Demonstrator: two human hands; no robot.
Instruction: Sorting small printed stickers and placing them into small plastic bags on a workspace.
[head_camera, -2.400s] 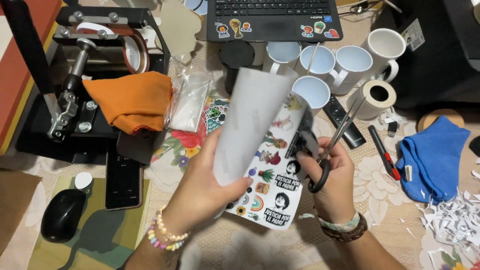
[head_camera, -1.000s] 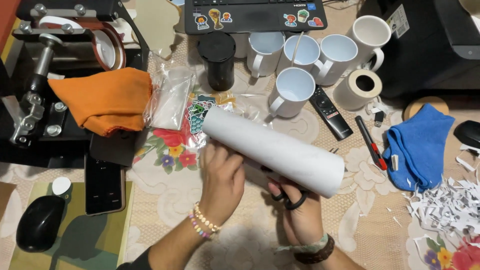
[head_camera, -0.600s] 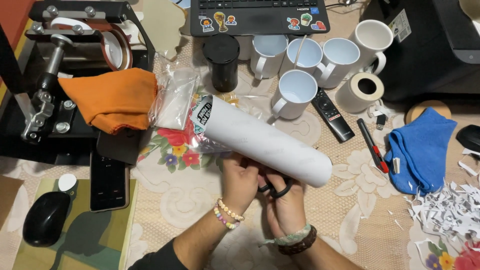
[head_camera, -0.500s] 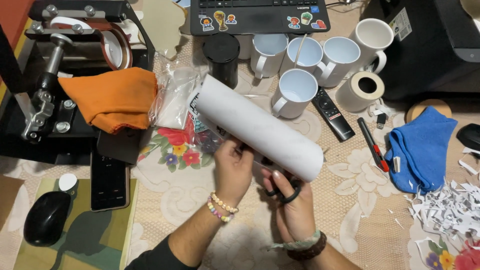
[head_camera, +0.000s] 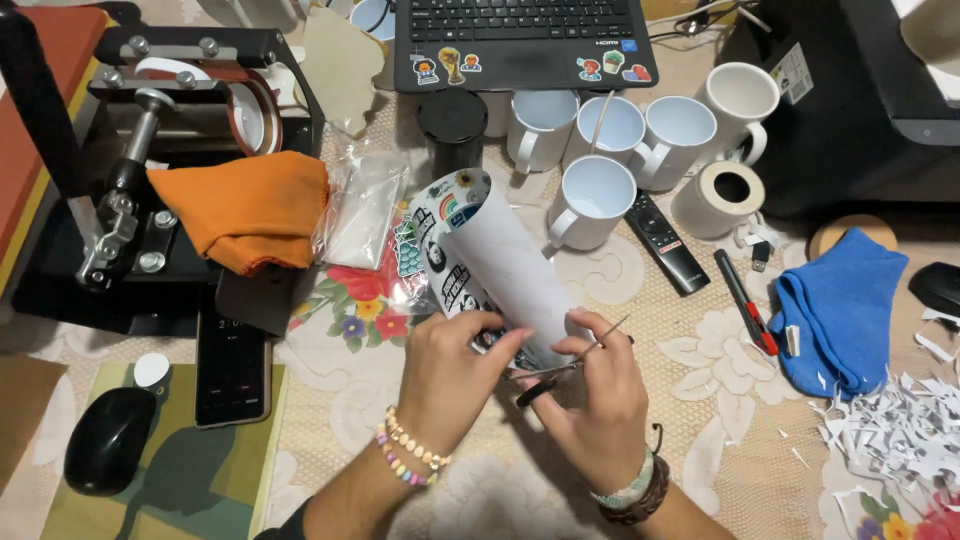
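My left hand pinches the near edge of a curled white sheet whose inner face carries colourful sticker prints. The sheet is rolled into a tube and points away from me toward the mugs. My right hand grips a pair of scissors, the blades slightly apart at the sheet's near edge. Both hands sit close together over the patterned tablecloth.
Several white mugs, a black tumbler and a laptop stand behind. A mug press with an orange cloth is at left, a remote, tape roll, blue cloth and paper scraps at right. A mouse lies lower left.
The sheet went from spread open to rolled into a tube, then swung from lying crosswise to pointing away from me. My hands shifted to its near edge with the scissors.
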